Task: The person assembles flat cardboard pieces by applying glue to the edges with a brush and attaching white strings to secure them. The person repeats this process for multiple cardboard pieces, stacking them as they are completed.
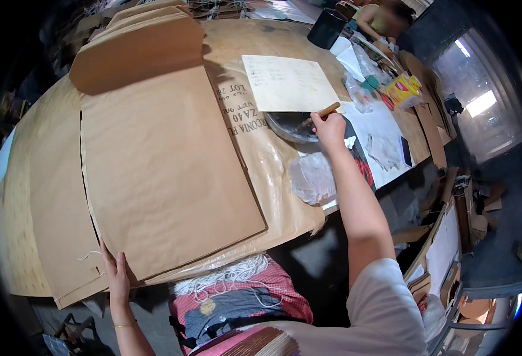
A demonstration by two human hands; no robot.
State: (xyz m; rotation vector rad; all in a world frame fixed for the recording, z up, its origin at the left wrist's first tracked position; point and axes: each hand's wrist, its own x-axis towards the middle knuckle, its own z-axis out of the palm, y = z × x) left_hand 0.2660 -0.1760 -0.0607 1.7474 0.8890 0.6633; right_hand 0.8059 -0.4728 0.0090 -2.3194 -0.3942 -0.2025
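White string (234,274) lies in loose loops over the pink checked cloth (295,291) at the person's lap, just below the near edge of the wooden table (12,261). From where I stand, the left hand (116,270) is positioned at the near left corner of the brown paper stack (166,172); its fingers are extended, the thumb is set apart, and I cannot tell whether it pinches the edge. The stack lies flat on the table in front of the person, left of centre, with a raised brown flap (145,50) across its far end. To the right of the stack rests a crumpled clear plastic bag (311,178). Beyond the bag, the right hand (330,132) is closed around a wooden-handled tool (328,110), whose lower end is directed into a round bowl (290,128). A pale handwritten sheet (293,83) overlaps the bowl's far side. Right of the hand, a phone (405,152) lies beside a thin whitish glove (384,152). Farther along stand a yellow packet (403,91) and, beyond it, a black cylindrical container (327,28). A co-worker (372,22) occupies the far end.
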